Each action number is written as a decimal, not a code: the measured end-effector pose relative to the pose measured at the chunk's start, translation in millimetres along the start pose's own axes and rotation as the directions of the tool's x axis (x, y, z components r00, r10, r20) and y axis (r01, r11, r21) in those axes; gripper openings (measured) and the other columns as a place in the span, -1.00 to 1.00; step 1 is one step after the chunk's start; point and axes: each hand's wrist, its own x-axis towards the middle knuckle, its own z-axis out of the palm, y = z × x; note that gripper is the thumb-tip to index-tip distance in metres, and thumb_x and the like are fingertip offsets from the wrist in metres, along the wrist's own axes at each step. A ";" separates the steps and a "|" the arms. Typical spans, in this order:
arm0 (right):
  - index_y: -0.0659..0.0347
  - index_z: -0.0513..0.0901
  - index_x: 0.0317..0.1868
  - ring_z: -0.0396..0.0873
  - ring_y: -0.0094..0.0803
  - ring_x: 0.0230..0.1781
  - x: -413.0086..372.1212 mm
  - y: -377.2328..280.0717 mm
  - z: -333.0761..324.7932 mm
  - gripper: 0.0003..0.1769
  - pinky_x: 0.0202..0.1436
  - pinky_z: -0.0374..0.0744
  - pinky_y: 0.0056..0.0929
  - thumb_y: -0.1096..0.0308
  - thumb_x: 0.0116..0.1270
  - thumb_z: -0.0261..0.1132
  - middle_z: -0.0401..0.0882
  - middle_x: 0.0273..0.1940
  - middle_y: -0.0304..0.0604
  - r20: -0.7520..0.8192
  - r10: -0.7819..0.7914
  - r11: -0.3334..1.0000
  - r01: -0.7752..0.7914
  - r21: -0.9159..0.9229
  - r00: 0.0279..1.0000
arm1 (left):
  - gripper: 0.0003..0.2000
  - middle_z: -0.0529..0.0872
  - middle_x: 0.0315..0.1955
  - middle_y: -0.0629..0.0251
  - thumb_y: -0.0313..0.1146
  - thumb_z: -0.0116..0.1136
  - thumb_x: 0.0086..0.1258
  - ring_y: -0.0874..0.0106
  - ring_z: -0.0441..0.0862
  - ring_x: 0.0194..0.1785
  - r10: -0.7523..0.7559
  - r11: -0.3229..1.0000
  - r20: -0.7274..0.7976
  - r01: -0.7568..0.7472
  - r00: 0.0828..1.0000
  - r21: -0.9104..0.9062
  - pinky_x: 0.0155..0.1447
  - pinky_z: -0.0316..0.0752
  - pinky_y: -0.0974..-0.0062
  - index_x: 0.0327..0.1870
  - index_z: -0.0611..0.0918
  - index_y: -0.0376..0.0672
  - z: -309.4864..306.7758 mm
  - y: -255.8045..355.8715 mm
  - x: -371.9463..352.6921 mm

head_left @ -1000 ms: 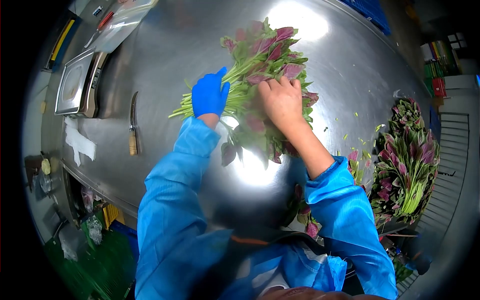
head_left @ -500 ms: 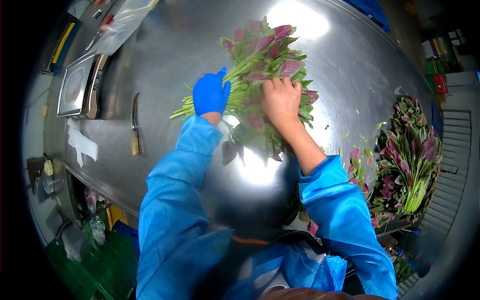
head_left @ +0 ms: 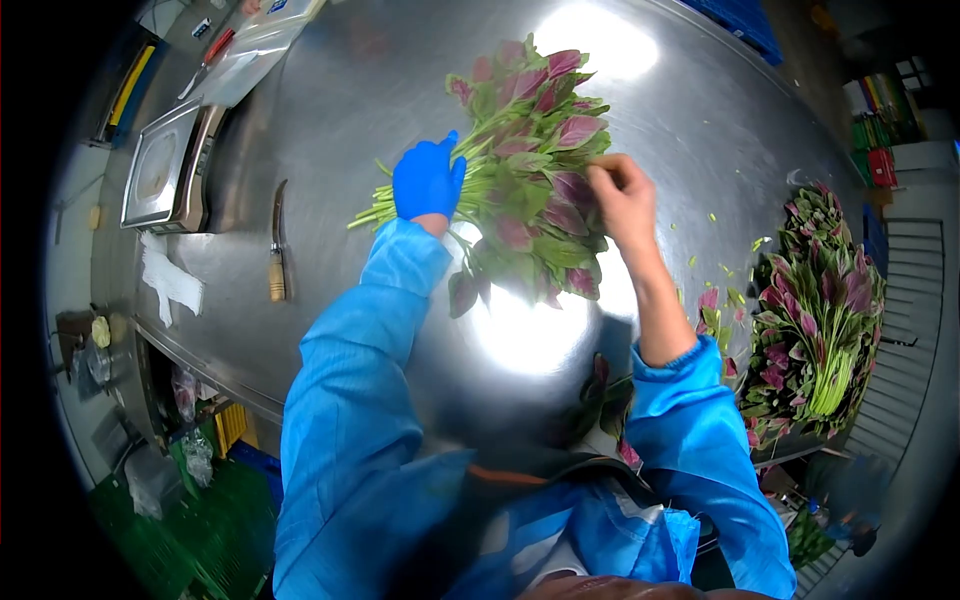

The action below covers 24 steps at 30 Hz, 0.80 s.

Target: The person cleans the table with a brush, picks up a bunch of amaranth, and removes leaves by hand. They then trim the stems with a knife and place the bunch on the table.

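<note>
A bunch of leafy greens (head_left: 530, 160) with purple and green leaves lies on the steel table (head_left: 340, 120), its stems pointing left. My left hand (head_left: 427, 180), in a blue glove, is closed around the stems. Bare and with its fingers curled, my right hand (head_left: 622, 195) is at the right edge of the leaves. Its fingertips meet near a leaf; whether they pinch anything is too small to tell.
A knife (head_left: 277, 240) with a wooden handle lies left of the bunch, near a scale (head_left: 165, 170) and a white cloth (head_left: 170, 280). More bunches (head_left: 820, 310) are piled at the right, with leaf scraps beside them. Plastic bags (head_left: 250, 55) lie at upper left.
My right hand has moved right, from on top of the leaves to their right edge. My left hand still holds the stems, slightly farther right.
</note>
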 end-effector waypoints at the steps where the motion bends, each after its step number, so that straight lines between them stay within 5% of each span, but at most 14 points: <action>1: 0.25 0.67 -0.16 0.58 -0.45 -0.37 -5.6 -9.2 -20.3 -0.81 -0.21 0.55 -0.46 0.35 0.29 0.28 0.67 -0.31 -0.17 0.002 0.056 0.996 -0.056 0.071 0.998 | -0.63 0.63 -0.31 0.16 -0.13 0.20 0.32 0.15 0.59 -0.21 0.001 1.000 0.000 -0.001 1.000 -0.002 -0.12 0.49 0.16 0.14 0.63 0.09 0.9 -0.3 -0.4; 4: 0.28 0.65 -0.12 0.55 -0.51 -0.39 -25.8 -18.7 -84.2 -0.77 -0.28 0.51 -0.51 0.32 0.30 0.30 0.63 -0.36 -0.20 -0.070 0.195 0.959 -0.175 0.222 0.978 | -0.62 0.64 -0.29 0.16 -0.12 0.23 0.29 0.13 0.60 -0.20 0.014 0.999 -0.036 -0.015 0.999 -0.037 -0.12 0.49 0.15 0.13 0.64 0.08 7.5 -6.3 -0.5; 6: 0.26 0.60 0.01 0.58 -0.40 -0.34 -38.9 0.2 -130.6 -0.66 -0.23 0.54 -0.40 0.26 0.29 0.32 0.62 -0.31 -0.14 -0.187 0.077 0.971 -0.116 -0.211 0.979 | -0.62 0.64 -0.27 0.14 -0.13 0.23 0.28 0.09 0.59 -0.18 0.020 0.997 -0.064 -0.024 0.998 -0.068 -0.10 0.49 0.15 0.13 0.64 0.09 15.7 -18.3 2.5; 8: 0.22 0.48 0.18 0.55 0.03 -0.16 -74.7 3.3 -168.4 -0.46 -0.08 0.52 -0.13 0.18 0.24 0.34 0.56 -0.14 0.13 -0.174 -0.240 0.442 -0.052 -0.895 0.955 | -0.64 0.66 -0.22 0.13 -0.20 0.21 0.30 0.09 0.60 -0.15 0.008 0.976 -0.069 -0.023 0.998 -0.215 -0.05 0.49 0.16 0.14 0.64 0.06 32.5 -34.8 7.0; 10: 0.19 0.52 0.13 0.58 0.02 -0.23 -109.1 6.6 -202.3 -0.52 -0.14 0.54 -0.12 0.16 0.25 0.33 0.58 -0.23 0.10 -0.197 -0.328 0.445 -0.033 -0.895 0.924 | -0.66 0.68 -0.13 0.15 -0.30 0.15 0.37 0.20 0.62 -0.09 -0.076 0.866 -0.202 -0.035 0.977 -0.498 0.02 0.49 0.25 0.17 0.62 -0.02 29.4 -37.5 13.6; 11: 0.20 0.55 0.08 0.57 -0.02 -0.31 -133.8 7.5 -213.1 -0.57 -0.21 0.54 -0.16 0.17 0.27 0.32 0.57 -0.32 0.05 -0.256 -0.188 0.499 -0.132 -0.856 0.948 | -0.66 0.69 -0.08 0.17 -0.36 0.12 0.40 0.28 0.62 -0.06 -0.163 0.764 -0.312 -0.080 0.936 -0.640 0.06 0.48 0.32 0.18 0.61 -0.08 11.3 -28.6 15.4; 14: 0.21 0.64 -0.16 0.59 -0.08 -0.46 -198.2 9.1 -225.0 -0.74 -0.36 0.53 -0.21 0.18 0.32 0.28 0.59 -0.47 0.01 -0.370 0.115 0.609 -0.360 -0.707 0.922 | -0.68 0.67 -0.01 0.22 -0.42 0.10 0.44 0.40 0.58 -0.02 -0.223 0.663 -0.221 -0.019 0.949 -0.748 0.10 0.46 0.43 0.18 0.59 -0.21 -61.8 26.0 3.6; 16: 0.15 0.67 -0.12 0.64 0.05 -0.30 -242.6 37.0 -224.4 -0.70 -0.23 0.58 -0.10 0.15 0.25 0.32 0.67 -0.31 0.05 -0.362 0.180 0.581 -0.396 -0.711 0.915 | -0.70 0.67 -0.04 0.29 -0.42 0.13 0.42 0.43 0.56 -0.04 -0.148 0.478 0.001 0.072 0.989 -0.875 0.10 0.45 0.48 0.15 0.60 -0.21 -68.2 53.4 -23.8; 18: 0.13 0.68 -0.09 0.65 0.05 -0.25 -272.1 38.1 -206.7 -0.70 -0.20 0.59 -0.11 0.16 0.24 0.33 0.68 -0.21 0.08 -0.340 0.276 0.583 -0.438 -0.684 0.899 | -0.69 0.68 0.01 0.24 -0.36 -0.02 0.51 0.45 0.57 -0.01 0.098 0.320 0.237 0.195 0.966 -0.927 0.14 0.42 0.46 0.18 0.60 -0.19 -79.9 103.9 -72.5; 19: 0.10 0.65 0.01 0.64 0.05 -0.30 -282.7 45.3 -198.7 -0.65 -0.22 0.59 -0.10 0.18 0.24 0.33 0.68 -0.25 0.05 -0.319 0.267 0.570 -0.416 -0.708 0.909 | -0.72 0.70 -0.01 0.26 -0.34 0.01 0.51 0.45 0.58 0.06 0.273 0.441 0.232 0.093 0.934 -0.893 0.18 0.41 0.47 0.13 0.64 -0.18 -49.1 103.9 -99.8; 20: 0.11 0.65 -0.15 0.64 -0.02 -0.33 -287.0 45.9 -187.5 -0.79 -0.30 0.57 -0.18 0.22 0.25 0.32 0.67 -0.34 -0.01 -0.324 0.193 0.567 -0.375 -0.733 0.926 | -0.74 0.71 -0.05 0.28 -0.33 0.05 0.47 0.45 0.61 0.01 0.286 0.613 0.434 0.186 0.854 -0.768 0.14 0.43 0.49 0.07 0.67 -0.15 -92.9 157.0 -109.9; 22: 0.07 0.62 -0.12 0.62 -0.04 -0.28 -282.4 51.2 -177.8 -0.78 -0.28 0.57 -0.16 0.30 0.22 0.31 0.63 -0.26 -0.05 -0.217 -0.018 0.607 -0.162 -0.778 0.976 | -0.76 0.71 -0.13 0.28 -0.33 0.08 0.44 0.45 0.62 -0.08 0.524 0.611 0.352 -0.054 0.776 -0.790 0.11 0.45 0.48 0.04 0.69 -0.12 -41.3 177.0 -151.1; 24: 0.05 0.61 -0.12 0.58 -0.07 -0.25 -267.1 61.6 -172.2 -0.77 -0.26 0.56 -0.18 0.39 0.17 0.26 0.55 -0.26 -0.08 -0.128 -0.028 0.499 -0.097 -0.861 0.991 | -0.75 0.68 -0.19 0.30 -0.31 0.09 0.44 0.47 0.62 -0.18 0.555 0.596 0.402 -0.011 0.728 -0.803 -0.05 0.53 0.46 0.04 0.68 -0.12 -18.2 205.7 -176.3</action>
